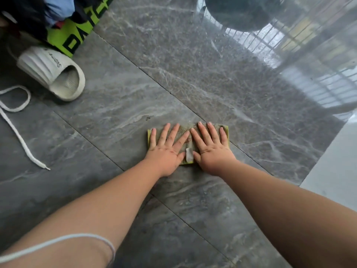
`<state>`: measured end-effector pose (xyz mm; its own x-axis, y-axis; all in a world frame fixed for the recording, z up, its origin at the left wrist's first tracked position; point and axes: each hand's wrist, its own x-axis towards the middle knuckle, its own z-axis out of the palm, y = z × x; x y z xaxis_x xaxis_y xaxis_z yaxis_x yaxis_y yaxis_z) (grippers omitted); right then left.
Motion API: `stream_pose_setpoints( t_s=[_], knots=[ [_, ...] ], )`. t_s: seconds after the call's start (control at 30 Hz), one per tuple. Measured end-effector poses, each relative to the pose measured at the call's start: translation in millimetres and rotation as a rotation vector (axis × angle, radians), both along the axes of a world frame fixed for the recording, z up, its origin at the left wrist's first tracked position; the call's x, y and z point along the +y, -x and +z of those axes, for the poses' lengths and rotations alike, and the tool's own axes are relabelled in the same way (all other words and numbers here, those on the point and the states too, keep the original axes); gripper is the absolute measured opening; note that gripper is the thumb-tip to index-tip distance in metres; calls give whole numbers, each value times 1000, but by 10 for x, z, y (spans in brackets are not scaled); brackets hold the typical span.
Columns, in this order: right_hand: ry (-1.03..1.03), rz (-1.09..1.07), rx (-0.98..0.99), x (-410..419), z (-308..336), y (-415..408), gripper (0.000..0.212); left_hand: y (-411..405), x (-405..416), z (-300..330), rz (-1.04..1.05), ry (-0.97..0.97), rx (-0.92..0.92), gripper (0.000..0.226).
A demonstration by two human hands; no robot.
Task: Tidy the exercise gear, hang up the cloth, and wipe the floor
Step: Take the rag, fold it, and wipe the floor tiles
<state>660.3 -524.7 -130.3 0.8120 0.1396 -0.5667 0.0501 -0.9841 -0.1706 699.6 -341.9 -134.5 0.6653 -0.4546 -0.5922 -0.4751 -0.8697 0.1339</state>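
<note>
A folded grey-green cloth [190, 143] with a yellow-green edge and a white label lies flat on the grey marble floor [193, 78]. My left hand [167, 149] presses on its left half, palm down with the fingers spread. Beside it, my right hand [211, 147] presses the right half the same way. Both arms reach forward from the bottom of the view. Most of the cloth is hidden under the palms.
A white slipper [53, 73] lies at the left, with a green and black printed item [74, 35] behind it. A white cord [17, 122] trails on the floor at far left. A dark round object [243, 12] sits at the top. Paler flooring [332, 167] begins at the right.
</note>
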Motion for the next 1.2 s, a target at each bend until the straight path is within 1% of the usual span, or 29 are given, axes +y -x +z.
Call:
stream_pose_setpoints(
  t_s=[0.1,0.2,0.33,0.47,0.63,0.73,0.87,0.93,1.0,1.03,1.13,1.2],
  knots=[
    [12,-170,-88,86,-78,-228,67,-509,-76,-44,-43,44,-48,66],
    [16,-201,-173,120,-136,-215,66,-673,-67,-58,-147,44,-86,65],
    [18,-269,-275,194,-204,-74,65,-569,2,-114,-173,72,-195,65],
    [20,-342,-324,381,-239,108,67,-494,123,-187,-242,103,-251,63],
    [-36,-368,-318,759,-199,621,66,-167,602,-187,-347,146,-264,64],
    [-73,-363,-312,1024,-179,853,64,28,915,-176,-355,154,-269,64],
    [-96,-331,-315,1248,-157,986,61,265,1183,-179,-283,126,-276,63],
    [-137,-420,-368,1269,-95,941,59,351,1238,-171,-229,124,-276,62],
    [-127,-548,-421,1317,-24,885,58,442,1174,-112,-131,117,-265,63],
    [-100,-598,-415,1369,3,864,60,480,1095,-62,-53,118,-257,65],
    [-37,-697,-297,1606,-2,845,71,586,823,28,210,88,-221,67],
    [-33,-700,-262,1665,-76,798,69,604,758,-17,254,67,-195,67]
  ],
)
